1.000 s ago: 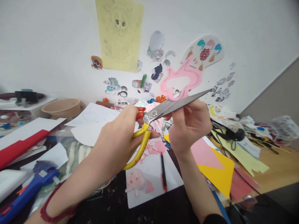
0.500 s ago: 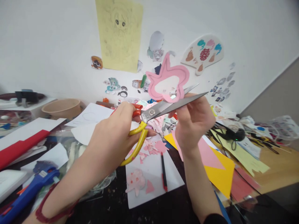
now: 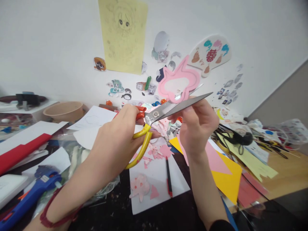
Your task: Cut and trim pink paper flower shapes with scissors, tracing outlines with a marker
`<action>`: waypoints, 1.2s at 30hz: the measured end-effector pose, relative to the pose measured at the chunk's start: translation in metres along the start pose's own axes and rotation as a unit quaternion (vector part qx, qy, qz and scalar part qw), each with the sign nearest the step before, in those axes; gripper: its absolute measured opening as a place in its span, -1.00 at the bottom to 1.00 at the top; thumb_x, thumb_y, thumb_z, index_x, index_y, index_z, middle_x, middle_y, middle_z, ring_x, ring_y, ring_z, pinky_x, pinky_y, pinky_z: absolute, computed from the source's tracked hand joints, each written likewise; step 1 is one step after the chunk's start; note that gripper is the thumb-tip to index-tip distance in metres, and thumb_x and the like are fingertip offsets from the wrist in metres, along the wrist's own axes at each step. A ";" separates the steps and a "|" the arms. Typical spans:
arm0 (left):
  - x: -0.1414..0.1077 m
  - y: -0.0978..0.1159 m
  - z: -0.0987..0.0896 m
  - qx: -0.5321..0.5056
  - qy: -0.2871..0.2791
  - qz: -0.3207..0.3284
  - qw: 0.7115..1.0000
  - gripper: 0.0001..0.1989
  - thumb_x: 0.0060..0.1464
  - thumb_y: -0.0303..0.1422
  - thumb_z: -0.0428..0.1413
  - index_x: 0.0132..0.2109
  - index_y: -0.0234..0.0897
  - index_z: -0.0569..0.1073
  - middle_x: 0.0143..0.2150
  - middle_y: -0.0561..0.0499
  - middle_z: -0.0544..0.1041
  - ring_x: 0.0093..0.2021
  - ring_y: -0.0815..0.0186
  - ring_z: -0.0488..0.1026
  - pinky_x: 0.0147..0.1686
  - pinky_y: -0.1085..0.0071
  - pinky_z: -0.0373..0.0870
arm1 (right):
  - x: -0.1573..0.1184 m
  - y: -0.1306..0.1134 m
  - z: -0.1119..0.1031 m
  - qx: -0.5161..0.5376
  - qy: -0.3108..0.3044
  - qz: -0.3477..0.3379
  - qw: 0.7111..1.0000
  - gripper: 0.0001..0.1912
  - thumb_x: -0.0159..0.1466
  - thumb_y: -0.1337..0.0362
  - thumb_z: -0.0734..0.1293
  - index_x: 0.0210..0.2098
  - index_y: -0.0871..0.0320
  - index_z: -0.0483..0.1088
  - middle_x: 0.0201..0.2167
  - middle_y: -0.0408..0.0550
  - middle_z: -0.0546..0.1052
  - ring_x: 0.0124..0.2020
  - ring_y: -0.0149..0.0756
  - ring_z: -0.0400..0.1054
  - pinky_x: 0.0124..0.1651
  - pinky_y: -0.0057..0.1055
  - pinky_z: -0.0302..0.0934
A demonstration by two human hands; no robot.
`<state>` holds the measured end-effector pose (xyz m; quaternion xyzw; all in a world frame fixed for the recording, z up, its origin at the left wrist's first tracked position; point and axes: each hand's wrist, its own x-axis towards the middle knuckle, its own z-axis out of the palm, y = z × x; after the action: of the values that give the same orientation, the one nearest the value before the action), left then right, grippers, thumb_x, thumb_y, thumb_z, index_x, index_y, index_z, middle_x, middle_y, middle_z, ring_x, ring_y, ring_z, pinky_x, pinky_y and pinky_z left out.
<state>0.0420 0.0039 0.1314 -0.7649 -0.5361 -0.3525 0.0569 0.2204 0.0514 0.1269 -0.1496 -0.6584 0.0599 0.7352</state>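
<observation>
My left hand (image 3: 115, 141) grips a pair of scissors (image 3: 156, 114) by handles coloured yellow and red. Their blades are parted and point right and slightly up. Between or just behind the blades stands a pink paper cutout (image 3: 193, 76) with a wavy edge, a pointed tip and a pale middle. Its lower edge meets the blades; the exact contact is hard to tell. My right hand (image 3: 198, 126) is closed behind the blades, fingers bent at the cutout's lower edge and partly hidden by the metal.
Below lies a white sheet (image 3: 158, 200) bearing pink scraps (image 3: 158, 150), a spotted pink cutout (image 3: 140, 187) and a black pen (image 3: 168, 176). A blue glue gun (image 3: 31, 199) rests at left. Yellow card (image 3: 227, 175) lies at right. A drawing (image 3: 124, 38) hangs on the wall.
The pink cutout has shifted right and slightly down, leaning further right. My right hand has moved a little left. The scissors remain nearly in place, their blades still apart.
</observation>
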 end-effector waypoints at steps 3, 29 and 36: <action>0.000 -0.001 -0.001 0.008 -0.003 0.000 1.000 -0.68 0.14 -0.14 0.10 -0.27 -0.15 0.10 -0.28 0.02 0.35 -0.35 0.25 0.31 -0.44 0.36 0.13 | 0.004 0.003 -0.005 0.003 -0.019 -0.007 1.000 -0.92 0.35 0.26 0.31 -0.28 0.06 0.44 -0.55 -0.25 0.42 -0.59 -0.46 0.39 -0.59 -0.48 0.31; 0.003 0.000 -0.005 -0.024 -0.045 -0.021 0.998 -0.65 0.13 -0.03 0.05 -0.17 -0.18 0.19 -0.18 -0.06 0.45 -0.26 0.14 0.42 -0.35 0.28 0.24 | -0.003 0.001 0.003 -0.001 0.035 -0.009 0.999 -0.90 0.23 0.42 0.38 -0.36 0.09 0.46 -0.50 -0.25 0.44 -0.60 -0.50 0.37 -0.56 -0.46 0.31; 0.004 -0.001 -0.005 0.003 -0.017 -0.009 1.000 -0.67 0.12 -0.06 0.09 -0.22 -0.15 0.17 -0.23 -0.02 0.40 -0.27 0.16 0.38 -0.37 0.30 0.17 | 0.002 -0.006 -0.006 -0.010 -0.017 0.010 1.000 -0.97 0.24 0.37 0.38 -0.34 0.12 0.48 -0.41 -0.18 0.53 -0.57 -0.47 0.40 -0.54 -0.44 0.38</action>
<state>0.0399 0.0049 0.1371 -0.7656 -0.5451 -0.3383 0.0463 0.2256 0.0456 0.1296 -0.1629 -0.6696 0.0630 0.7219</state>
